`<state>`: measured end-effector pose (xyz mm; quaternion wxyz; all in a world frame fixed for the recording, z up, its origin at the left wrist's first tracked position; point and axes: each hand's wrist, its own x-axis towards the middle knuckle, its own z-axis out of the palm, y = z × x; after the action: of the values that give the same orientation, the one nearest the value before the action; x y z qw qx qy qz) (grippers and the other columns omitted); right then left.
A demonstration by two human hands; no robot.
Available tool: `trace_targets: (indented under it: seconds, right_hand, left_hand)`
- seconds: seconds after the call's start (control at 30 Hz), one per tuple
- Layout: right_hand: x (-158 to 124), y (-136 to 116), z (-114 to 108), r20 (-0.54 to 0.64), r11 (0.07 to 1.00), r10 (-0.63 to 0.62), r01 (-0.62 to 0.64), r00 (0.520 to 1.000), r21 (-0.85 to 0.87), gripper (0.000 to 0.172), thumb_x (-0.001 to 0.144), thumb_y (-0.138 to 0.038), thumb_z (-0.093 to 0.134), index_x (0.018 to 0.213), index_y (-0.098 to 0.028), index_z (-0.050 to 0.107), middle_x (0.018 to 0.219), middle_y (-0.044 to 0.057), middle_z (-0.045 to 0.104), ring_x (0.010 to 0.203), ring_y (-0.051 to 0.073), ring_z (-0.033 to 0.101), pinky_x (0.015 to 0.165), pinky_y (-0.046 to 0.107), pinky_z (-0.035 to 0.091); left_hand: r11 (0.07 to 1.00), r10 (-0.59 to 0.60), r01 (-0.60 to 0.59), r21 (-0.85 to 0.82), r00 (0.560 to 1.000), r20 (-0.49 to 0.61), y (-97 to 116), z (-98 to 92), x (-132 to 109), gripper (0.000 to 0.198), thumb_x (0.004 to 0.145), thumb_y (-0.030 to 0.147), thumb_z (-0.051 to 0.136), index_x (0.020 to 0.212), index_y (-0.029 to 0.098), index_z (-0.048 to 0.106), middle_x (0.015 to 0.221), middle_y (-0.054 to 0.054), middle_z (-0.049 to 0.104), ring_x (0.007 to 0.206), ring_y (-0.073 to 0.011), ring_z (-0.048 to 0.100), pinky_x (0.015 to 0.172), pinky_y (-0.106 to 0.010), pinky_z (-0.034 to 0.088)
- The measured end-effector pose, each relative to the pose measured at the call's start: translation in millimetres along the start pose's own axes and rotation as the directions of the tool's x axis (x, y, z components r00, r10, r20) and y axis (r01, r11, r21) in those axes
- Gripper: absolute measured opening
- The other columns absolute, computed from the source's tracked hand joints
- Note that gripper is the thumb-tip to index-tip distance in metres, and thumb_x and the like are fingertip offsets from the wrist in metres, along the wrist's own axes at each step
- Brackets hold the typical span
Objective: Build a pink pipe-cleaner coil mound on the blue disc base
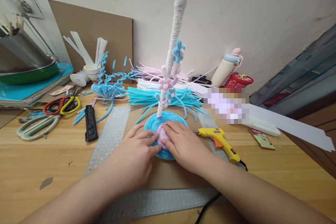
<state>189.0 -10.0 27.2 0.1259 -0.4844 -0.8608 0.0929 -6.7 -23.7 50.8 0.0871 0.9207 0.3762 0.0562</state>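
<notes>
A round blue base (168, 154) of coiled pipe cleaner lies on brown cardboard, with a pale lilac coil (162, 133) on its middle. A tall white wrapped stem (176, 24) rises from its far side, leaning slightly right. Lilac (166, 84) and blue flowers (179, 51) sit along the stem. My left hand (136, 154) rests on the base from the left, fingers spread, fingertips touching the lilac coil's edge. My right hand (186, 147) lies over the right side of the base, fingers stretched out, thumb and forefinger against the coil. Both hands partly cover the base.
A yellow glue gun (219, 141) lies at right, its cord running forward. Blue pipe cleaners (162, 97) lie behind the base. At left are scissors (39, 126), a black cutter-like tool (90, 123) and a blue curly-stemmed piece (107, 90). A cutting mat (162, 203) lies under the cardboard.
</notes>
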Motion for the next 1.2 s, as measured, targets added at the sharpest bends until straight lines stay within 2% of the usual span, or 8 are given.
trace_targets:
  seconds: [0.17, 0.37, 0.53, 0.63, 0.77, 0.97, 1.07, 1.2]
  right_hand:
    - [1.5, -1.0, -8.5, 0.019, 1.000, -0.012, 0.011, 1.000, 0.011, 0.035, 0.097, -0.034, 0.041, 0.119, -0.014, 0.059, 0.123, 0.012, 0.060, 0.115, 0.026, 0.052, 0.101, 0.045, 0.041]
    - [-1.0, -1.6, -8.2, -0.006, 0.998, -0.050, 0.050, 0.999, -0.043, 0.034, 0.097, -0.033, 0.040, 0.120, -0.016, 0.059, 0.127, 0.010, 0.059, 0.116, 0.026, 0.051, 0.100, 0.045, 0.039]
    - [1.3, -3.8, -8.6, -0.001, 0.991, -0.061, 0.060, 0.998, -0.116, 0.028, 0.096, -0.031, 0.044, 0.112, -0.018, 0.062, 0.116, 0.008, 0.063, 0.107, 0.025, 0.054, 0.099, 0.045, 0.037]
    - [1.6, -3.8, -9.2, 0.003, 0.990, -0.066, 0.066, 0.998, -0.121, 0.028, 0.097, -0.033, 0.043, 0.113, -0.020, 0.062, 0.115, 0.007, 0.064, 0.107, 0.025, 0.054, 0.102, 0.046, 0.033]
    - [0.7, -2.6, -8.5, -0.020, 0.993, -0.061, 0.058, 0.998, -0.100, 0.032, 0.099, -0.033, 0.037, 0.121, -0.025, 0.059, 0.119, 0.006, 0.063, 0.113, 0.023, 0.053, 0.109, 0.051, 0.021]
    - [-4.6, 0.0, -9.7, 0.005, 0.994, -0.081, 0.081, 0.997, -0.070, 0.035, 0.100, -0.034, 0.035, 0.126, -0.024, 0.057, 0.131, 0.006, 0.060, 0.118, 0.024, 0.053, 0.111, 0.057, 0.011]
    - [-6.4, 7.7, -14.4, 0.013, 0.996, -0.088, 0.089, 0.996, -0.020, 0.036, 0.098, -0.033, 0.038, 0.128, -0.023, 0.056, 0.135, 0.008, 0.057, 0.121, 0.025, 0.052, 0.111, 0.057, 0.013]
    - [6.2, 30.3, -24.6, -0.005, 0.992, -0.072, 0.072, 0.997, 0.102, 0.028, 0.096, -0.024, 0.042, 0.108, -0.023, 0.068, 0.113, 0.005, 0.069, 0.108, 0.022, 0.059, 0.102, 0.048, 0.032]
  left_hand:
    - [1.000, 0.012, -0.011, 0.008, 1.000, -0.016, -1.6, 2.6, -0.1, 0.052, 0.070, 0.011, 0.049, 0.117, 0.026, 0.065, 0.125, -0.006, 0.064, 0.119, -0.0257, 0.055, 0.114, -0.055, 0.018]
    - [1.000, 0.016, -0.015, 0.020, 1.000, -0.022, -2.7, 3.1, 0.3, 0.053, 0.069, 0.011, 0.049, 0.118, 0.027, 0.064, 0.125, -0.006, 0.064, 0.119, -0.0256, 0.054, 0.114, -0.055, 0.019]
    - [1.000, 0.010, -0.009, 0.022, 1.000, -0.030, -2.5, 3.9, -0.4, 0.054, 0.068, 0.010, 0.049, 0.117, 0.027, 0.064, 0.125, -0.006, 0.064, 0.120, -0.0246, 0.053, 0.114, -0.054, 0.018]
    - [1.000, 0.001, 0.000, 0.018, 1.000, -0.020, -2.3, 3.7, 0.2, 0.053, 0.068, 0.011, 0.050, 0.116, 0.026, 0.065, 0.126, -0.006, 0.063, 0.121, -0.0248, 0.053, 0.114, -0.054, 0.018]
    - [1.000, -0.004, 0.004, 0.015, 1.000, -0.009, -1.7, 2.9, 1.6, 0.052, 0.069, 0.011, 0.049, 0.117, 0.026, 0.065, 0.127, -0.006, 0.063, 0.121, -0.0247, 0.052, 0.115, -0.054, 0.018]
    - [1.000, 0.001, -0.001, 0.002, 1.000, -0.003, -0.6, -0.5, 0.6, 0.048, 0.071, 0.013, 0.050, 0.114, 0.026, 0.067, 0.126, -0.007, 0.063, 0.120, -0.0266, 0.053, 0.113, -0.055, 0.021]
    - [1.000, 0.004, -0.004, -0.004, 1.000, -0.013, -0.4, -1.3, 0.6, 0.045, 0.070, 0.012, 0.051, 0.109, 0.027, 0.069, 0.125, -0.006, 0.064, 0.118, -0.0267, 0.054, 0.113, -0.055, 0.022]
    - [1.000, -0.007, 0.007, -0.011, 1.000, -0.014, 0.5, -1.3, 0.8, 0.043, 0.069, 0.011, 0.051, 0.103, 0.026, 0.070, 0.125, -0.005, 0.065, 0.118, -0.0260, 0.054, 0.113, -0.055, 0.020]
